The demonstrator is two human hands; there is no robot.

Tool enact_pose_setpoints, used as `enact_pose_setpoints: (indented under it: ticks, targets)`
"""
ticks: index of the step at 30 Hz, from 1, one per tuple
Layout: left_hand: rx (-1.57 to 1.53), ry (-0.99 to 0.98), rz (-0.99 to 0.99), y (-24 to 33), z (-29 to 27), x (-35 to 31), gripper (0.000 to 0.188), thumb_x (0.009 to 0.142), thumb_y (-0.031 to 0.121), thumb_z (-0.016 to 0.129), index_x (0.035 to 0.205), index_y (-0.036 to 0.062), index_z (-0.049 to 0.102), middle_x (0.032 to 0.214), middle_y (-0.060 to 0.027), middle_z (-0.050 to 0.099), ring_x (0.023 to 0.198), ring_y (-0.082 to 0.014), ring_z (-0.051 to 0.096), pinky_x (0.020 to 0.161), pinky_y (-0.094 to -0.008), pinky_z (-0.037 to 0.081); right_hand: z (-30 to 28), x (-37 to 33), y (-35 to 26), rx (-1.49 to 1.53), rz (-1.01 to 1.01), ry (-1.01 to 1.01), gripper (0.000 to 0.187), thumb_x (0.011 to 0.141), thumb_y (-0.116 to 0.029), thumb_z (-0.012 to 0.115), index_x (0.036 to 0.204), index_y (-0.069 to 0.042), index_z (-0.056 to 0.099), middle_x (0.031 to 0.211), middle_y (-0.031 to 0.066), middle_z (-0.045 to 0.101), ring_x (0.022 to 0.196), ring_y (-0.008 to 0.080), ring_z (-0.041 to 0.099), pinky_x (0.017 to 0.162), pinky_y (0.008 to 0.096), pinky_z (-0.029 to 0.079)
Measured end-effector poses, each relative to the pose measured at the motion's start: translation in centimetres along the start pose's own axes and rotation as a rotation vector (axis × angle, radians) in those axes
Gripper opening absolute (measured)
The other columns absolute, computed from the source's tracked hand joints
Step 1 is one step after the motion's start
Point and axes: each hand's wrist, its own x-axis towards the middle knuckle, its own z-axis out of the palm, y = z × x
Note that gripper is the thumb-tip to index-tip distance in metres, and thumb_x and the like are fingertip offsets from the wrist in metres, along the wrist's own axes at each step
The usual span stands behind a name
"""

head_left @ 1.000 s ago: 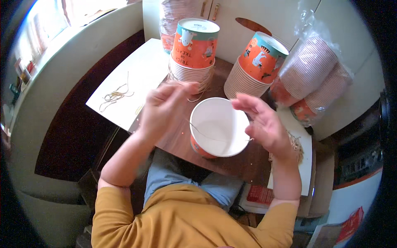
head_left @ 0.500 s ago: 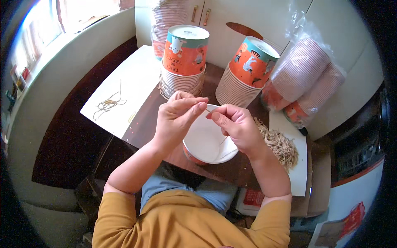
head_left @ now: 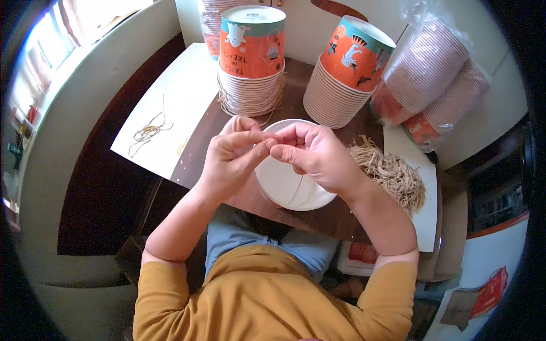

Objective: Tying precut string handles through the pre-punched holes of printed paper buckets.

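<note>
- It appears to be a room in a home, given over to handwork.
- Light, translucent fabric curtains (head_left: 82, 14) hang at a bright window; flat white cupboard doors (head_left: 301, 25) line the far side.
- A brown wood-look tabletop (head_left: 296, 68), flanked by a flat white panel (head_left: 170, 74), serves as workbench.
- Bulk supplies crowd it: upturned stacks of orange-and-teal paper tubs (head_left: 253, 54), more such stacks in clear plastic bags (head_left: 426, 74), and a loose heap of beige cord (head_left: 392, 176).
- The worker wears everyday clothes: a mustard-yellow top (head_left: 273, 290) and light-blue trousers (head_left: 236, 233).
</note>
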Motion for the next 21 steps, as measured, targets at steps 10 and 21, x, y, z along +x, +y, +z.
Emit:
enact_pose_setpoints:
  ticks: [10,21]
  targets:
    - [0.009,-0.03,-0.32,-4.6,-2.2,-2.1,0.018,0.087,0.001,0.059,0.103,-0.0022,0.067,0.091,-0.0071,0.063,0.084,-0.0103,0.06,0.075,-0.0227,0.048,-1.3,2.4,4.7,-0.486,0.131,0.083,0.011,0.085,-0.011,0.066,0.08,-0.001,0.064,0.073,-0.0006,0.062,0.069,0.0051,0.054,0.064,0.0228,0.045]
    - [0.219,-0.137,-0.249,-3.3,-2.3,-1.5,0.024,0.085,0.002,0.062,0.108,0.0003,0.066,0.09,-0.0052,0.064,0.08,-0.0096,0.06,0.071,-0.0223,0.047,-0.6,3.3,4.3,-0.542,0.152,0.151,0.011,0.083,-0.01,0.065,0.076,-0.002,0.063,0.07,-0.0003,0.061,0.064,0.0055,0.053,0.058,0.0243,0.044]
